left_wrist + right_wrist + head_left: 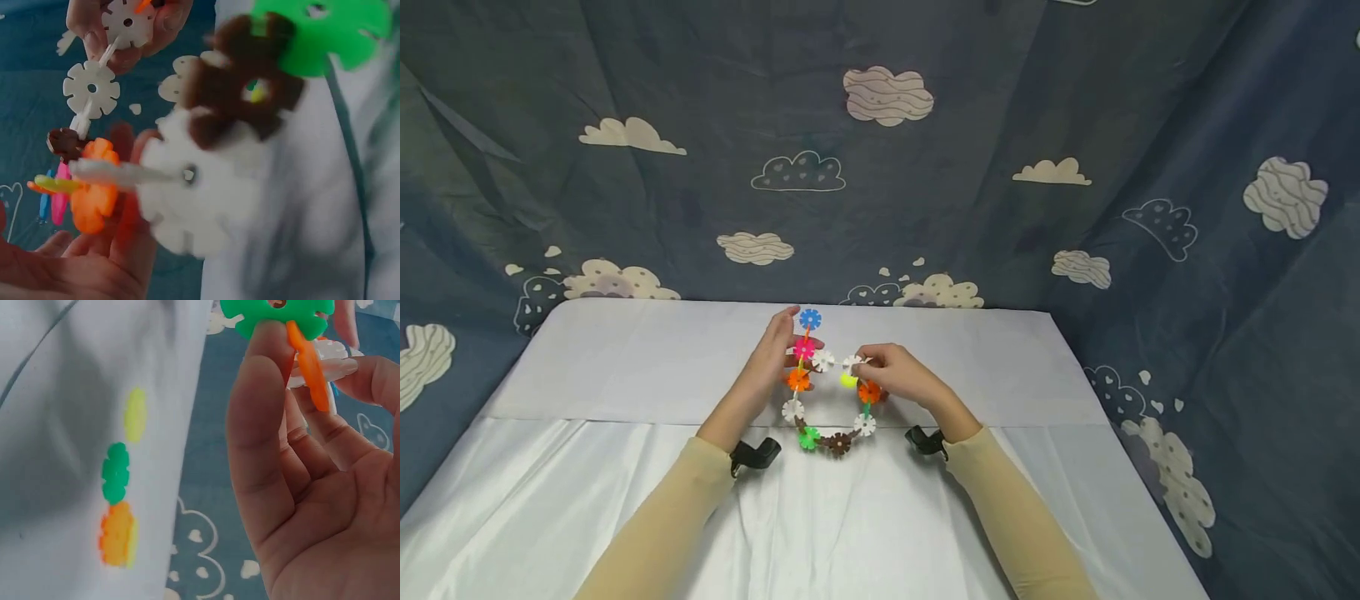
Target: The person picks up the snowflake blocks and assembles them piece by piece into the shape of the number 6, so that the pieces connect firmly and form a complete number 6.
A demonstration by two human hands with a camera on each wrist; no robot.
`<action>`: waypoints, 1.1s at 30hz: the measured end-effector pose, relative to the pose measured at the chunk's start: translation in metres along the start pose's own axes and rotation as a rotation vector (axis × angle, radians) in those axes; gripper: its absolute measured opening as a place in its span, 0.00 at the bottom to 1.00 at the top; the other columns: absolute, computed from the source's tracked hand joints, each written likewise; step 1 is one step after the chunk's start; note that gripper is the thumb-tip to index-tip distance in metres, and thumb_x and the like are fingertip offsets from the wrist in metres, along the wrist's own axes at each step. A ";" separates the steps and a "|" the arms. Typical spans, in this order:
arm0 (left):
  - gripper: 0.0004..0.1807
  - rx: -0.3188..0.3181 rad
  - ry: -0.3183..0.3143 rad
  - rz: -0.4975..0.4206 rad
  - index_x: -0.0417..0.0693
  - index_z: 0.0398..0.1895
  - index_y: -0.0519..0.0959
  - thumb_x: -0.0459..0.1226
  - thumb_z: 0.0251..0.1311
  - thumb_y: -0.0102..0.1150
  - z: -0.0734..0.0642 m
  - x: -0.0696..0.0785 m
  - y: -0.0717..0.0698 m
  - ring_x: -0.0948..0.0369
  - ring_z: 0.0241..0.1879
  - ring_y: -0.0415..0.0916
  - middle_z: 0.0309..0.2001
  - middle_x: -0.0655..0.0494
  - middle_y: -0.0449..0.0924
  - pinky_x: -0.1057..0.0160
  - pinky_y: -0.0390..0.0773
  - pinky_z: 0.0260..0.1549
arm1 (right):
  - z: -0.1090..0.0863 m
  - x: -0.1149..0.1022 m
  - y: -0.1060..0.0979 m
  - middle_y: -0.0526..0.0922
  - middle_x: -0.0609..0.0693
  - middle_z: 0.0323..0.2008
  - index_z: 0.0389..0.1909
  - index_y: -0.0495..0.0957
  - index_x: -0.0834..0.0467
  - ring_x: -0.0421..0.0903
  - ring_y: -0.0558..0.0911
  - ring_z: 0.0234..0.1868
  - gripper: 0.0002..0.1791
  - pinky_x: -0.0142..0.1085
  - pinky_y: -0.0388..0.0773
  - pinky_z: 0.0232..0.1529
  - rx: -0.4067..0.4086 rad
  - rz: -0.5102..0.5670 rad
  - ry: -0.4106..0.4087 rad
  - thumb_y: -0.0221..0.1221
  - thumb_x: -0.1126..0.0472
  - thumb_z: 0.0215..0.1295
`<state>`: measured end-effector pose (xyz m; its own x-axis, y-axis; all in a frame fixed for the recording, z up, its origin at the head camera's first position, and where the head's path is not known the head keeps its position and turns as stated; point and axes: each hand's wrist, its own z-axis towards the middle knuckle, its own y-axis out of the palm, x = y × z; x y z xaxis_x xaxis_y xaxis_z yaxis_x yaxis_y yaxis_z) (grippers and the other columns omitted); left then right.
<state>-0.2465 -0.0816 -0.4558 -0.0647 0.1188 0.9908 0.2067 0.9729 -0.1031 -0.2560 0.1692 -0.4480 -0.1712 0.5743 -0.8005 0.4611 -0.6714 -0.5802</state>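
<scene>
A chain of slotted flower-shaped plastic discs forms a U in the head view, with a brown disc (839, 443) and a green disc (808, 438) at its bottom. My left hand (772, 354) holds its left side, fingers behind the pink disc (803, 348) and the orange disc (94, 187). A blue disc (810, 319) tops that side. My right hand (898, 372) pinches a white disc (128, 24) at the right side's upper end. Just below those fingertips are a yellow disc (848, 380) and another orange disc (869, 392). Another white disc (822, 360) faces them across the opening.
White cloth (835, 533) covers the table, with a crease running across it. A dark curtain (715, 75) printed with clouds hangs behind and at both sides. In the right wrist view, a blurred green disc (115, 473) shows against the cloth, between yellow and orange ones.
</scene>
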 end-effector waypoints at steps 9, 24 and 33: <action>0.25 0.042 0.026 -0.055 0.61 0.79 0.60 0.53 0.87 0.33 0.013 -0.032 0.012 0.62 0.22 0.72 0.42 0.49 0.74 0.66 0.76 0.18 | 0.013 0.016 0.012 0.83 0.48 0.29 0.48 0.85 0.55 0.46 0.82 0.23 0.18 0.38 0.84 0.29 -0.057 0.013 0.013 0.58 0.45 0.79; 0.24 0.094 -0.057 -0.206 0.62 0.78 0.63 0.51 0.86 0.36 0.007 -0.052 0.019 0.60 0.25 0.72 0.41 0.52 0.76 0.65 0.74 0.15 | 0.037 0.032 0.017 0.83 0.44 0.31 0.55 0.87 0.46 0.42 0.76 0.29 0.16 0.36 0.71 0.32 0.055 -0.587 0.021 0.71 0.52 0.68; 0.20 0.054 -0.085 -0.228 0.51 0.72 0.69 0.44 0.85 0.41 0.004 -0.057 0.029 0.58 0.18 0.79 0.31 0.55 0.82 0.61 0.83 0.20 | 0.028 0.047 0.007 0.78 0.46 0.25 0.37 0.83 0.57 0.40 0.72 0.21 0.08 0.30 0.69 0.25 0.062 -0.099 0.064 0.68 0.57 0.71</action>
<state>-0.2410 -0.0595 -0.5155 -0.1861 -0.0908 0.9783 0.1252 0.9854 0.1152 -0.2855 0.1782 -0.4936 -0.1563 0.6668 -0.7286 0.3898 -0.6362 -0.6658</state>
